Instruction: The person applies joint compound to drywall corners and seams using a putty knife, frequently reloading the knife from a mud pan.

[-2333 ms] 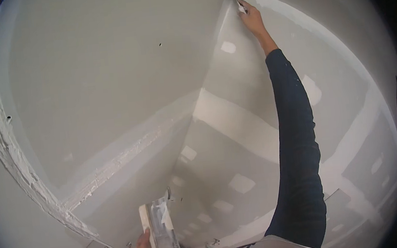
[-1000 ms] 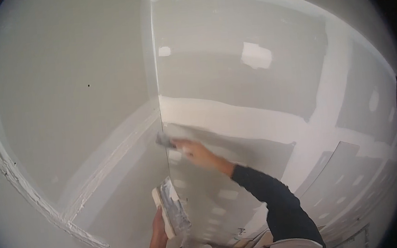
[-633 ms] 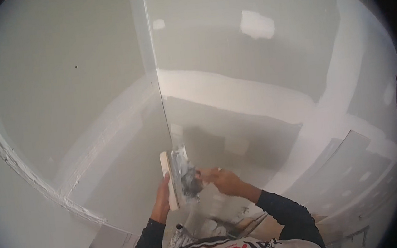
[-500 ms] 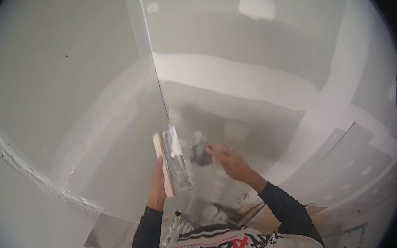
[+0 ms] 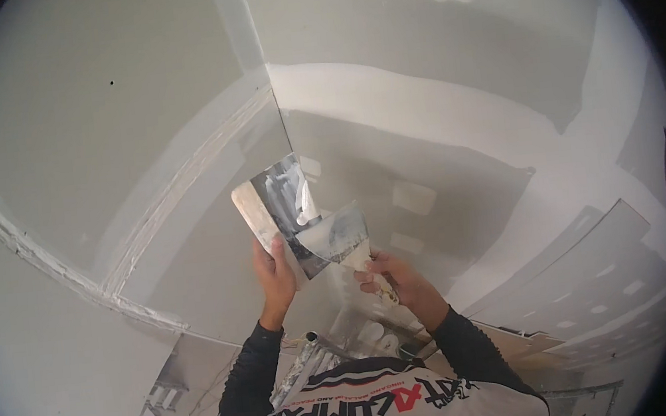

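Observation:
My left hand (image 5: 274, 274) is closed on the pale handle of a wide steel taping knife (image 5: 284, 193), whose blade carries smears of white compound. My right hand (image 5: 396, 278) grips a narrower putty knife (image 5: 337, 240) by its crusted handle. The putty knife's blade lies over the lower right part of the wide knife, near my left thumb. Both tools are in front of a drywall corner (image 5: 278, 105) marked by a vertical seam.
Taped seams and patched spots cover the grey walls, with rough compound along the left band (image 5: 28, 245). Below are a metal tube (image 5: 312, 337), white round containers (image 5: 371, 333), cables (image 5: 206, 389) and board pieces (image 5: 522, 338) at the right.
My right hand has come down from high in the corner to the wide knife. My left hand has raised and tilted that knife. The view has tipped further downward.

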A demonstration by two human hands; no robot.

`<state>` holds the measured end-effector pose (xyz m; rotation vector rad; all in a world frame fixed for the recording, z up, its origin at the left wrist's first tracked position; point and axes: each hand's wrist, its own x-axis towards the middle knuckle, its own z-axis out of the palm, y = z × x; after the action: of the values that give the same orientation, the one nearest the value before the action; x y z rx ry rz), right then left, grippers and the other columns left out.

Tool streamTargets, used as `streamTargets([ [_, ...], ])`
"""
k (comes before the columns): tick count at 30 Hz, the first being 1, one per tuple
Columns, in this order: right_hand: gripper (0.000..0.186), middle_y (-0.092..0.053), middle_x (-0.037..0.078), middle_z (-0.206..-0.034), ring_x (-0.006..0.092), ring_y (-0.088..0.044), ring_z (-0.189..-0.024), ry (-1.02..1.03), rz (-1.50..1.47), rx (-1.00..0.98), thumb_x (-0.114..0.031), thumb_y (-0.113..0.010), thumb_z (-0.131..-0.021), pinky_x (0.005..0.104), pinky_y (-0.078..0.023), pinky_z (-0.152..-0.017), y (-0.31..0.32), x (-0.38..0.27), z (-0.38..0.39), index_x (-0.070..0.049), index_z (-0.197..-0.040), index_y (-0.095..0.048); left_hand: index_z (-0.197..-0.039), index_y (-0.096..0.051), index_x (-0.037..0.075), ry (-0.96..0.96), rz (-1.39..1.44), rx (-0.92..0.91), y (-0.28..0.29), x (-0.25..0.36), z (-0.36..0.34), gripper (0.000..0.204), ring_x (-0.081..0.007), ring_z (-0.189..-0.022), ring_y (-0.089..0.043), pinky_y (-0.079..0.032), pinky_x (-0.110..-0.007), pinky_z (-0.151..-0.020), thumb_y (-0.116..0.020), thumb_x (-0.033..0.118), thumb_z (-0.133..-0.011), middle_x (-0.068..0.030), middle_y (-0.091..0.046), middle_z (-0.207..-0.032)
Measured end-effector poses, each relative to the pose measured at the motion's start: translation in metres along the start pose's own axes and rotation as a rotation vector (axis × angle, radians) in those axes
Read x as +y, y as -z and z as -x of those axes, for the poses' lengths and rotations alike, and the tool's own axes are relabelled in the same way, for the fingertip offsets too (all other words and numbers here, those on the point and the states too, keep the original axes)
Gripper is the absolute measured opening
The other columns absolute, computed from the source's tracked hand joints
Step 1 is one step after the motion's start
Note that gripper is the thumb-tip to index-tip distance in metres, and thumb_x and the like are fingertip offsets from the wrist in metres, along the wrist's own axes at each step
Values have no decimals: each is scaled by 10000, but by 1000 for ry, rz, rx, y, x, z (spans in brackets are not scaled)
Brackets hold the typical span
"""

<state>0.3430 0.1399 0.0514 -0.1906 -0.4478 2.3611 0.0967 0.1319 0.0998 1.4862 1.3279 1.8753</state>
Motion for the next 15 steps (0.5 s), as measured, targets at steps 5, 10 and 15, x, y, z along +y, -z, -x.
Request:
streamTargets([
  [5, 229, -589, 73, -996, 131, -533, -772, 90, 138, -84, -34, -554, -981, 277, -446, -598, -32, -53, -34, 13, -1204, -574, -1303, -501, -86, -6, -78, -107, 21, -16, 1, 355, -179, -1066, -574, -451, -323, -941, -479, 179, -1069, -145, -610, -1166],
  [10, 324, -644, 110, -1057, 182, -627, -889, 717, 1516, 68, -31, -583, -955, 315, -512, -728, -124, -164, -135, -3, -1277, -581, -1317, -514, -73, 142, -81, -44, 51, -51, 34, 380, -218, -1115, -580, -437, -341, -988, -488, 220, -1077, -163, -632, -1189],
  [15, 493, -566, 210, -1357, 392, -528, -1270, 1804, 1981, -65, 32, -583, -888, 436, -427, -1083, -276, -283, -277, -21, -1376, -546, -1309, -525, -66, 265, -142, -91, 89, -64, 58, 375, -214, -1065, -605, -461, -344, -954, -490, 221, -1070, -158, -650, -1165],
])
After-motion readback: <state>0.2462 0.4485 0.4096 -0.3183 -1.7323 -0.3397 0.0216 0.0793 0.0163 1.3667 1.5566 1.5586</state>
